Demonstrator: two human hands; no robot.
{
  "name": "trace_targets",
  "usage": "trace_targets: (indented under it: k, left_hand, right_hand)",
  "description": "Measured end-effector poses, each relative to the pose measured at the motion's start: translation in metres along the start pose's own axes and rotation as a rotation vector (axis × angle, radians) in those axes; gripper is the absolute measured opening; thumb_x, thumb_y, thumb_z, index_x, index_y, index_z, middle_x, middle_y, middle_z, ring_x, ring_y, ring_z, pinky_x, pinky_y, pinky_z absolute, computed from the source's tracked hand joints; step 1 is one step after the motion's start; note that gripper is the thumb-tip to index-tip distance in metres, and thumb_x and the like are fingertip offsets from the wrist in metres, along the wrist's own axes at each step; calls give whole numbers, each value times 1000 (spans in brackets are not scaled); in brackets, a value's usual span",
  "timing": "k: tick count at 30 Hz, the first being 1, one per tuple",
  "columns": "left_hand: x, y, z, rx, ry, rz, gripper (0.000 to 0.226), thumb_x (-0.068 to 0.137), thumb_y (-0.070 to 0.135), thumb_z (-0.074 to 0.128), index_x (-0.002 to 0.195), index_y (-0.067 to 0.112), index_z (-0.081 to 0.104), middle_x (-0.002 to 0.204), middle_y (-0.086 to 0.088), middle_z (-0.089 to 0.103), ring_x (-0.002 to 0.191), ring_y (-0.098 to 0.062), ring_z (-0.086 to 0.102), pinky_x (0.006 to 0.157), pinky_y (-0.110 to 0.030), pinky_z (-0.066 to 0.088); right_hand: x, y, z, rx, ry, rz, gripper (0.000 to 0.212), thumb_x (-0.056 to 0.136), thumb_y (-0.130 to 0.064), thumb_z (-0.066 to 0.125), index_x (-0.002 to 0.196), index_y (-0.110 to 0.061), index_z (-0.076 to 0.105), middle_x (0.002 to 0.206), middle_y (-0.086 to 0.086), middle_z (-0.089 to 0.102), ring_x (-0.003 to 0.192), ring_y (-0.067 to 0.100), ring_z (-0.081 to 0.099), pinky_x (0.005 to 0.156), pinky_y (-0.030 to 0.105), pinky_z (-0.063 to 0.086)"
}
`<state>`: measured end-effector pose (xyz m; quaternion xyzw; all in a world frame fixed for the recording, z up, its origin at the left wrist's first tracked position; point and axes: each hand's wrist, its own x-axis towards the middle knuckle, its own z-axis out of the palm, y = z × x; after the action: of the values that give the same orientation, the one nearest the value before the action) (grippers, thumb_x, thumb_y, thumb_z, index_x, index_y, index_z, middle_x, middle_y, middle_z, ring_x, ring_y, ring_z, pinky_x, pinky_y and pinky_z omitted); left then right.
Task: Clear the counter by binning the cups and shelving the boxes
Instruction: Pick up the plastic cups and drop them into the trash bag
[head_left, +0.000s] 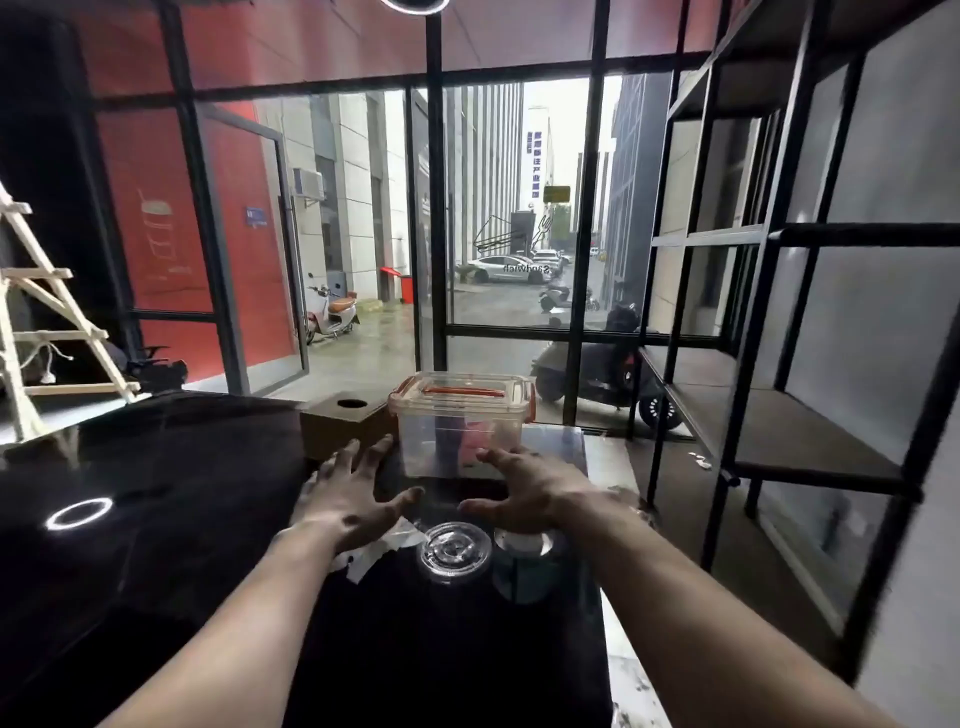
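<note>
Head view: left hand (349, 499) and right hand (524, 488) reach with fingers spread, empty, flanking the clear lidded box (460, 423) on the dark counter (447, 623). Two clear cups (455, 550) stand nearer, under the hands. Hand-to-box contact possibly absent; blur prevents certainty.

My bare left hand (349, 496) and bare right hand (524, 493): no gloves, rings or watch visible. Both forearms uncovered up to the frame edge, no sleeves in view.
</note>
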<state>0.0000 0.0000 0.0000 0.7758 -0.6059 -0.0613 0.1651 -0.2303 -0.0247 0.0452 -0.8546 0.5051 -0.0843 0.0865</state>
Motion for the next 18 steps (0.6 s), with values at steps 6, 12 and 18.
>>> trace_targets:
  k: [6,12,18]
  left_hand:
    - [-1,-7,23,-47,-122,-60,90,76,76,52,156,46,23,164,-5,28,148,-31,34,118,-45,31]
    - [-7,-13,34,42,-118,-29,52,83,50,62,134,41,54,133,-1,60,124,-25,57,100,-39,48]
    - [-3,2,26,-140,31,33,23,90,27,55,110,32,64,112,1,73,98,-25,71,90,-40,56]
  right_hand:
    - [-5,4,15,71,-228,88,80,69,-71,74,137,-34,56,138,4,57,121,25,57,104,41,50]
    - [-1,6,18,20,-250,84,73,61,-41,88,129,-35,61,129,5,58,114,28,61,96,36,54]
    - [0,13,14,-7,-213,49,60,70,-23,88,125,-23,64,110,4,54,113,28,59,79,29,48]
